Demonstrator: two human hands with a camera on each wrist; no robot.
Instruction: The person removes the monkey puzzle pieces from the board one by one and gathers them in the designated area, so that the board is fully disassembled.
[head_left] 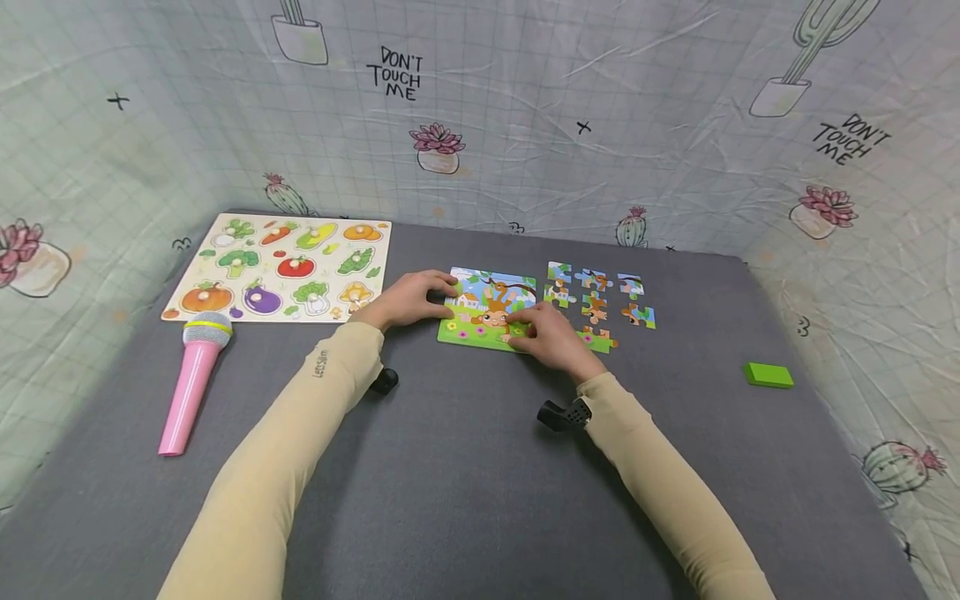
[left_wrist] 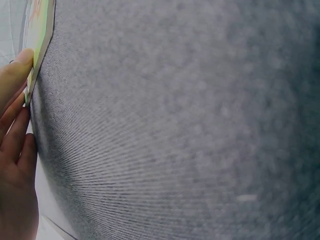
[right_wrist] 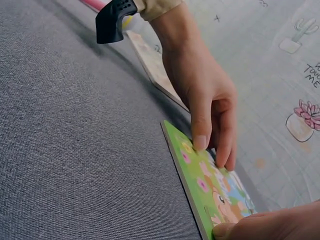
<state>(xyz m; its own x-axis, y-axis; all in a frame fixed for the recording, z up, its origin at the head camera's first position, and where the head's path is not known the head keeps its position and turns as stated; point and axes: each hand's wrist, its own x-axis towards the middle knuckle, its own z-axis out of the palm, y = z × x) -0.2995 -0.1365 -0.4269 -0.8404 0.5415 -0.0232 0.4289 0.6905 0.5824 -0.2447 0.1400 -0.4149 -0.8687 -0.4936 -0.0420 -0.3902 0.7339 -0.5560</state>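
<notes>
A puzzle board (head_left: pixel 476 332) with a monkey picture lies flat on the grey table. My left hand (head_left: pixel 411 298) is at its left side; in the right wrist view, that hand's thumb (right_wrist: pixel 200 142) and fingertips touch the printed face. Over the board's right part, my right hand (head_left: pixel 555 340) holds thumb and forefinger close together. They appear to pinch a puzzle piece (right_wrist: pixel 214 216) low against the board, mostly hidden by the fingers. Loose puzzle pieces (head_left: pixel 595 308) lie in rows to the right, some partly behind the right hand. The left wrist view shows the board's edge (left_wrist: pixel 44 47) beside the left thumb.
A wooden vegetable board (head_left: pixel 322 287) lies at the back left, its right edge beside my left wrist. In front of it is a pink toy microphone (head_left: pixel 191 379). A green block (head_left: pixel 768 375) sits near the right table edge. Printed cloth (head_left: pixel 510 183) hangs behind the table.
</notes>
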